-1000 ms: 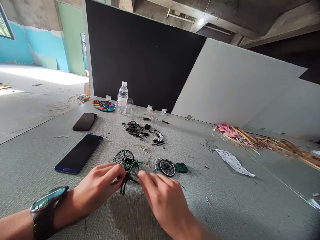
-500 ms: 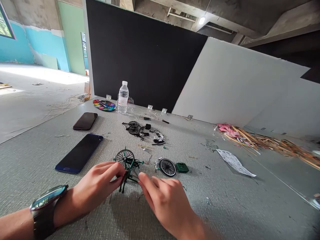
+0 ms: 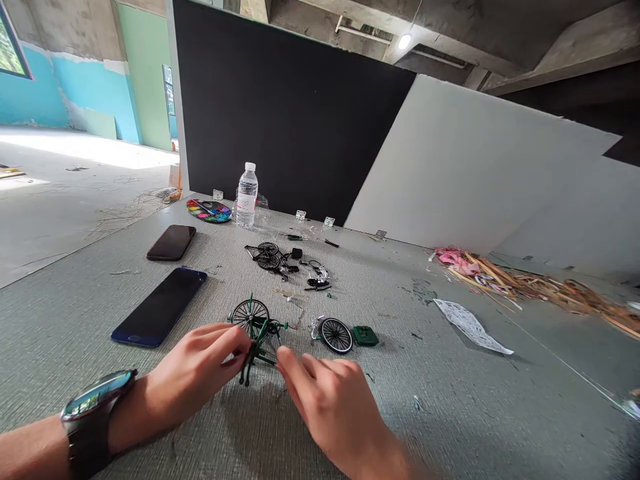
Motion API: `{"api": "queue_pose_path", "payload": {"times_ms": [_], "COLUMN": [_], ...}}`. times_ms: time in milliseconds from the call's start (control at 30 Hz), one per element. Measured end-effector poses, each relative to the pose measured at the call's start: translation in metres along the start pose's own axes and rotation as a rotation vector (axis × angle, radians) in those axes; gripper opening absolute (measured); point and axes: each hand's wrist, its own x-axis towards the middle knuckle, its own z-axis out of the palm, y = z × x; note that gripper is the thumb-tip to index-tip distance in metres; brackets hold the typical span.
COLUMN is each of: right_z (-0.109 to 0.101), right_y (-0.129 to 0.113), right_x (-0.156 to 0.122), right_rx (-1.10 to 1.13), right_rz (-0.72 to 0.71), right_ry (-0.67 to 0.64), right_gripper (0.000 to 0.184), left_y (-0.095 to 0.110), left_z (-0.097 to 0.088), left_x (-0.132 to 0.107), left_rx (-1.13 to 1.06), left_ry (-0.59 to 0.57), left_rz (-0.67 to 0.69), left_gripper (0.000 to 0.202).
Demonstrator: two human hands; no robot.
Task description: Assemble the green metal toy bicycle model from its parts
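A small dark green model bicycle [image 3: 257, 328] with one spoked wheel [image 3: 250, 310] fitted is held just above the table. My left hand [image 3: 203, 360], with a watch on its wrist, pinches the green frame between thumb and forefinger. On the other side my right hand [image 3: 327, 393] has its fingers closed at the ends of the bicycle's thin rods; the fingertips hide the exact contact. To the right of the bicycle lie a loose black spoked wheel [image 3: 337, 335], a small silvery part [image 3: 316, 327] and a square green piece [image 3: 365, 335].
Black bicycle parts [image 3: 270, 257] lie farther back. Two phones [image 3: 160, 307] [image 3: 171, 243] rest on the left. A water bottle [image 3: 247, 197] stands beside a paint palette [image 3: 209, 211] near the black panel [image 3: 290, 107]. Right are a printed sheet [image 3: 470, 325] and wood strips [image 3: 545, 287].
Almost nothing differs. Both hands keep their places on the model bicycle, and the whole view has shifted very slightly.
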Motion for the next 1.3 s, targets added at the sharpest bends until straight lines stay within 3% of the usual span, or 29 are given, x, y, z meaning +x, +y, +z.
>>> {"api": "queue_pose_path", "payload": {"times_ms": [1300], "right_z": [-0.0064], "right_y": [-0.0025], "right_x": [0.0009], "right_rx": [-0.076], "right_rz": [-0.048], "right_ry": [0.051], "right_gripper": [0.034], "left_y": [0.0031], "left_z": [-0.0013], "left_x": [0.0026], "left_rx": [0.022], "left_ry": [0.041], "left_rz": [0.014], "left_gripper": [0.02]}}
